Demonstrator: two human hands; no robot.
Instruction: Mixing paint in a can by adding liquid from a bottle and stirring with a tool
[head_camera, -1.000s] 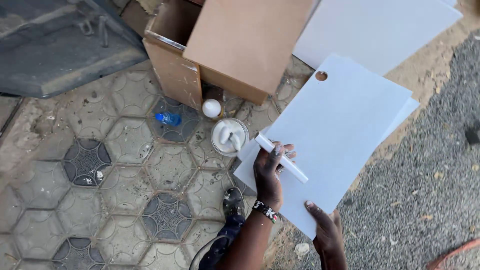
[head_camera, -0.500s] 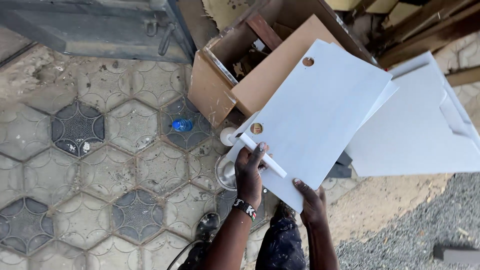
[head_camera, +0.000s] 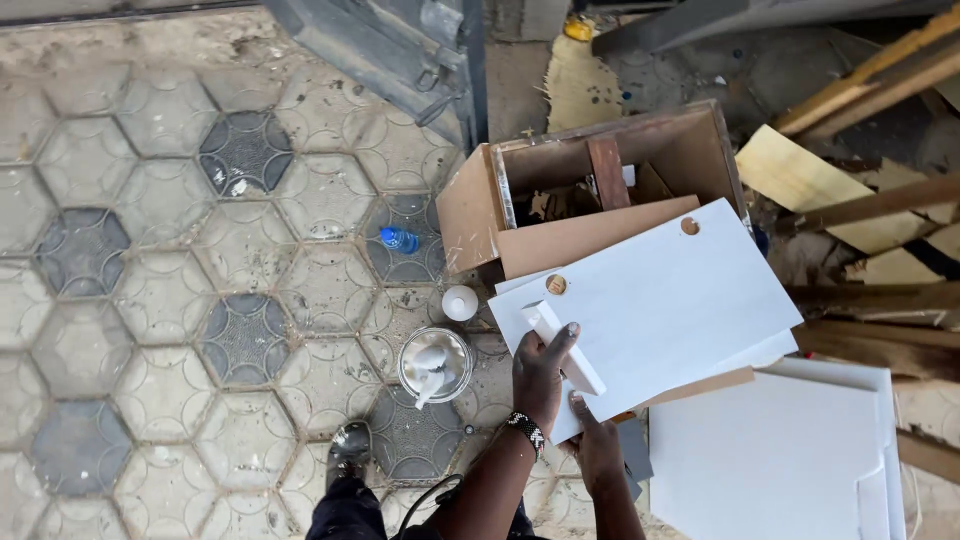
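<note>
- Head view: left hand (head_camera: 540, 375), fingers closed around a white stick (head_camera: 563, 346), pressing it against a white board (head_camera: 660, 300).
- Right hand (head_camera: 597, 445) grips that board's lower edge, beside an open box (head_camera: 470, 215).
- Glass jar (head_camera: 435, 365) on paved floor (head_camera: 150, 300).

Flat, even daylight here, pretty bright with only soft shadows. The white board (head_camera: 660, 310) is near blown out at centre right. Sharp enough overall, edges bend slightly from the wide lens.
</note>
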